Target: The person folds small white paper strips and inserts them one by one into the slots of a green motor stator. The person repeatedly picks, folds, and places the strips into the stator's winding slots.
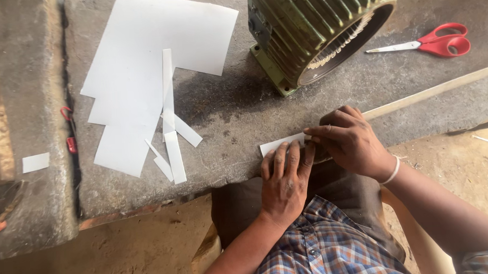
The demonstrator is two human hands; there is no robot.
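While the left hand (284, 182) is pressing a white paper strip (280, 145) flat on the stone surface (237, 110), the right hand (349, 140) fingers are pinching its end.

My left hand (284, 182) lies palm down, fingers (280, 158) extended, close together, pointing away from me. Left forearm runs up from lower centre, bare to the wrist. My right hand (349, 140) comes in from the right, fingers curled, index (320, 131) stretched leftward, fingertips meeting the left fingertips. Right wrist bent, forearm angled down-right.
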